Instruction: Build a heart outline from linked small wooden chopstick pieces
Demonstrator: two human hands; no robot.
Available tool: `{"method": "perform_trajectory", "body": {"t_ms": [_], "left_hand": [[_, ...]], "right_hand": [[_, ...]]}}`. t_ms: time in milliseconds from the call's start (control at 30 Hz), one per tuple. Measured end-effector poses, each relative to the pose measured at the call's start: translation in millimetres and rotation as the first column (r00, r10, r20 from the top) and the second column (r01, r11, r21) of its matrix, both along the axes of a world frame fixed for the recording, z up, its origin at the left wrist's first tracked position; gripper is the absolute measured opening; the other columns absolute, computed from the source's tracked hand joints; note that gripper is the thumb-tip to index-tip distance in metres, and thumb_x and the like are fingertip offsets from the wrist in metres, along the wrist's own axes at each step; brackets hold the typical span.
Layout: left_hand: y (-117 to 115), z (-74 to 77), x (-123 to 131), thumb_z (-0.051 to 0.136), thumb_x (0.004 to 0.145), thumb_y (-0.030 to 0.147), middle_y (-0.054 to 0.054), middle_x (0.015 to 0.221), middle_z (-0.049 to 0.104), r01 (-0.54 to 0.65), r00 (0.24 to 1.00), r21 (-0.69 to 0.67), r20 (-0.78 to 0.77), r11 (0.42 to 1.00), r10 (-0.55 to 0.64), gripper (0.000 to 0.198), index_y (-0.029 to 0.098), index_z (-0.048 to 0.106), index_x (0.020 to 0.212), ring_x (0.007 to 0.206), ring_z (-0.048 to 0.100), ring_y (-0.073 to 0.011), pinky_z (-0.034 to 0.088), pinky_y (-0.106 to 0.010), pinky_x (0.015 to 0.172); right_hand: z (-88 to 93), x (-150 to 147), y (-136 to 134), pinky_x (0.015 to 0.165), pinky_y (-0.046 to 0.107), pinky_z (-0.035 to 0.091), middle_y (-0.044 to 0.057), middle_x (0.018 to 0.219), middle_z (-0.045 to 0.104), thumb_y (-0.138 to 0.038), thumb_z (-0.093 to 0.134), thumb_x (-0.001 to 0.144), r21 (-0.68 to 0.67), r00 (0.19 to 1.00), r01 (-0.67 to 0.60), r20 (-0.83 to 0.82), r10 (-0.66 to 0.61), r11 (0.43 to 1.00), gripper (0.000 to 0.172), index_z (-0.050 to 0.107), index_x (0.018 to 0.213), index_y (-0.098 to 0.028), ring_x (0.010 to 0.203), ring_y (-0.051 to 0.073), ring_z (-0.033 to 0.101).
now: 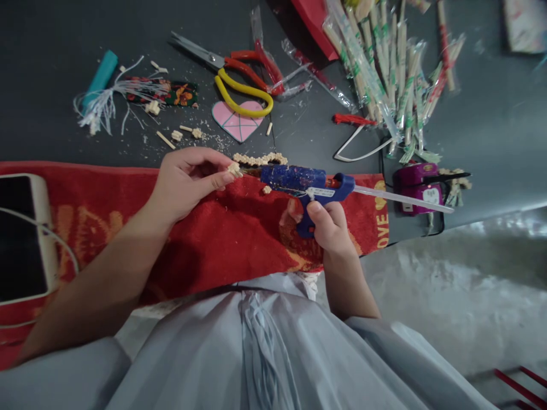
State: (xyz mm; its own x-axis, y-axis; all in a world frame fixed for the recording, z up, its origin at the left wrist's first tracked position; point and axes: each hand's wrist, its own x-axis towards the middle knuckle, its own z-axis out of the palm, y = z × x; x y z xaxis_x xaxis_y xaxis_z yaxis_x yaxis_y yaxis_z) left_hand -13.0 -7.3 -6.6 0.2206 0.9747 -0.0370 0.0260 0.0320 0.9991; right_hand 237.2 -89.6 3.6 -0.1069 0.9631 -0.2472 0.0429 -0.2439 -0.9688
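Observation:
My right hand (331, 225) is wrapped round the handle of a blue hot glue gun (294, 179). A long clear glue stick (405, 199) juts from its back end. Between the thumb and fingertips of my left hand (192, 179) is a small cluster of pale wooden pieces (235, 169), right at the gun's nozzle. I cannot tell whether the nozzle touches it. Just behind the gun lies a curved string of similar pale pieces (260, 158). Another little cluster (267, 189) sits on the red towel (239, 245) under the gun.
Scissors (226, 62) with red and yellow handles rest across a pink paper heart (239, 122). Wrapped wooden sticks (397, 74) pile up at the back right. A purple device (416, 188) with a black cord stands at the right edge. A tablet (25, 236) with a white cable lies left.

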Motion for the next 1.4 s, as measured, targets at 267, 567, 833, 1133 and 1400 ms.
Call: {"method": "perform_trajectory", "body": {"t_ms": [267,567,833,1133,1400], "left_hand": [[-1,-2.1,0,0.094,0.063,0.061,0.001,0.071,0.07,-0.013,0.999,0.015,0.036,1.0,0.012,0.043,0.025,0.079,0.082,0.053,0.057,-0.01,0.046,-0.025,0.051],[4,-9.0,-1,0.095,0.064,0.058,0.001,0.067,0.07,0.01,0.999,0.076,0.048,0.997,-0.013,0.045,0.02,0.078,0.083,0.049,0.055,-0.0072,0.045,-0.021,0.046],[3,-6.5,0,0.096,0.064,0.054,0.001,0.069,0.072,-0.002,0.998,0.076,0.065,0.997,-0.003,0.041,0.021,0.078,0.082,0.05,0.058,-0.0065,0.048,-0.018,0.046],[5,-7.1,-3,0.094,0.066,0.056,0.0,0.07,0.072,0.023,0.999,0.07,0.025,0.997,-0.024,0.042,0.021,0.079,0.083,0.051,0.056,-0.0073,0.047,-0.021,0.047],[2,-13.8,-5,0.089,0.072,0.06,0.002,0.074,0.07,0.035,0.999,0.117,-0.02,0.993,-0.033,0.034,0.033,0.079,0.089,0.056,0.063,-0.0127,0.051,-0.028,0.053]], "right_hand": [[1.5,0,-1,0.05,0.03,0.043,0.002,0.066,0.066,-0.077,0.061,0.084,-0.039,0.998,0.024,0.053,-0.022,0.999,0.056,0.062,0.068,-0.023,0.056,0.016,0.057],[-5.8,5,-1,0.049,0.028,0.04,0.001,0.065,0.065,-0.071,0.061,0.089,0.026,1.0,-0.017,-0.009,0.017,1.0,0.053,0.067,0.07,-0.023,0.053,0.014,0.056],[-2.6,3,0,0.06,0.032,0.046,0.001,0.069,0.068,-0.074,0.06,0.088,0.012,0.999,-0.046,0.026,0.046,0.999,0.053,0.065,0.068,-0.025,0.061,0.017,0.06],[-2.0,2,1,0.048,0.029,0.042,0.001,0.064,0.063,-0.078,0.064,0.082,-0.014,0.999,0.022,0.028,-0.021,1.0,0.057,0.064,0.065,-0.024,0.054,0.014,0.055],[-2.9,2,-1,0.054,0.026,0.049,0.0,0.064,0.068,-0.07,0.068,0.085,0.01,0.999,0.033,-0.01,-0.033,0.999,0.05,0.07,0.068,-0.023,0.058,0.015,0.063]]}}
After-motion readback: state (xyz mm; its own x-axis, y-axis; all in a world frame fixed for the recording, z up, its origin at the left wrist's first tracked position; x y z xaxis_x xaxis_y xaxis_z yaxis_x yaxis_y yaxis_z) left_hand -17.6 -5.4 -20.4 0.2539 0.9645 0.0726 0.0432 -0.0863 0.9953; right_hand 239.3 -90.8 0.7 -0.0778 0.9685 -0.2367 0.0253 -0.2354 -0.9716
